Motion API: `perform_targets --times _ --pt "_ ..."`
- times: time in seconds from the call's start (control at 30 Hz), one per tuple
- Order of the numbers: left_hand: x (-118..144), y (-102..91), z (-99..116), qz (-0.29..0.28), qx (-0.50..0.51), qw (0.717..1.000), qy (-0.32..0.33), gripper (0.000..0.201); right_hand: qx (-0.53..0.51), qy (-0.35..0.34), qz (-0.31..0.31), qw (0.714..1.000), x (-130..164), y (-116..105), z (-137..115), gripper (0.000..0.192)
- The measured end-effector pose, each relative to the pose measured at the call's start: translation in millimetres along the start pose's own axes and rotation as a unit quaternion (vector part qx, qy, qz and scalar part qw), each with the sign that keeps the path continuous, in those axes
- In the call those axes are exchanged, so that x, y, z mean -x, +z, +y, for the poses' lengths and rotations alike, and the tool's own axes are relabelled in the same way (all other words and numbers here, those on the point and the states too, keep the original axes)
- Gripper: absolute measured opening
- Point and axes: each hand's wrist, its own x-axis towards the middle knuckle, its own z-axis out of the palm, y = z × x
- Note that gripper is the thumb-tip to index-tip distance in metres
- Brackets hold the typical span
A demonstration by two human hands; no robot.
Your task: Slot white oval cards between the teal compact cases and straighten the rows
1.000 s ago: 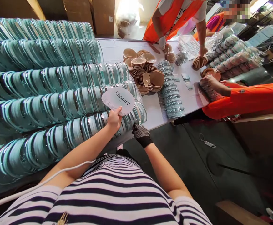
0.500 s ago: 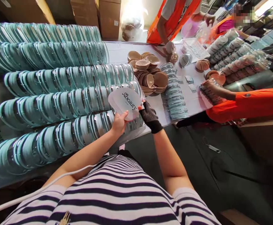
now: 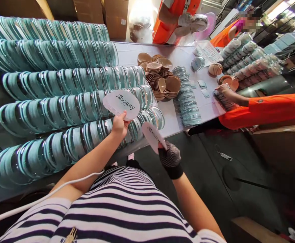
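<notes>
My bare left hand [image 3: 120, 126] grips a fanned stack of white oval cards [image 3: 122, 104] printed "Sbeauty", thumb on top, above the rows of packs. Lower and to the right, my right hand [image 3: 170, 154], in a dark dotted glove with bare fingertips, holds a tilted oval card [image 3: 151, 136] with the same print, apart from the stack. Whether it is a single card cannot be made out. Beneath my left hand runs the nearest row of clear-wrapped teal and white round packs [image 3: 68, 148], standing on edge.
More such rows [image 3: 73, 81] fill the table's left. Brown oval pads [image 3: 164, 81] lie piled mid-table, beside a column of wrapped packs [image 3: 188, 98]. A white basket [image 3: 208, 52] stands farther back. Co-workers in orange vests [image 3: 276, 109] work at the far side and right. A white cable [image 3: 61, 189] crosses my left arm.
Both hands were together at the stack. My right hand has come away down and right with a card, while my left hand moved slightly left with the stack. The co-worker at the back lifted wrapped items.
</notes>
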Motion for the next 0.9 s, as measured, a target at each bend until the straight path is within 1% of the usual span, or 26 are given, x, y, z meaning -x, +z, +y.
perform_targets --times 0.07,0.1,0.17,0.23,0.3,0.33,0.47,0.6,0.67,0.77,0.8,0.87,0.9 --pt "-4 0.3 1 0.007 0.011 1.000 -0.005 0.043 0.059 -0.025 -0.085 0.994 17 6 -6 0.040" --pt "-4 0.2 0 0.006 0.012 1.000 -0.008 0.042 0.083 -0.025 -0.123 0.989 17 13 -12 0.038" --pt "-3 -0.6 -1 0.002 0.011 1.000 -0.012 0.041 0.123 -0.007 -0.183 0.975 3 29 -25 0.035" --pt "-3 -2.1 -1 0.002 0.010 1.000 -0.015 0.042 0.151 0.021 -0.215 0.965 -18 43 -35 0.034" --pt "-2 -3.6 0 0.004 0.009 1.000 -0.022 0.043 0.167 0.042 -0.222 0.960 -33 50 -39 0.034" --pt "-3 -4.1 1 0.004 0.009 1.000 -0.027 0.043 0.169 0.046 -0.220 0.960 -35 51 -39 0.033" --pt "-4 -4.9 4 -0.002 0.014 0.999 -0.046 0.041 0.146 0.025 -0.213 0.966 -29 58 -34 0.035" --pt "-5 -5.8 2 -0.006 0.016 0.999 -0.043 0.042 0.140 0.012 -0.209 0.968 -33 76 -38 0.035" --pt "-5 -6.8 0 -0.009 0.015 0.999 -0.041 0.042 0.110 -0.004 -0.207 0.972 -39 81 -41 0.031" --pt "-6 -7.5 -2 -0.003 0.018 0.999 -0.030 0.043 0.037 -0.011 -0.231 0.972 -44 74 -40 0.031" --pt "-6 -7.3 -3 0.000 0.020 1.000 -0.023 0.044 -0.004 -0.009 -0.257 0.966 -45 70 -38 0.032" --pt "-7 -6.2 -4 0.004 0.020 1.000 -0.011 0.043 -0.094 -0.008 -0.330 0.939 -51 60 -32 0.036" --pt "-7 -5.4 -5 0.005 0.018 1.000 -0.008 0.042 -0.136 -0.002 -0.347 0.928 -57 56 -30 0.035"
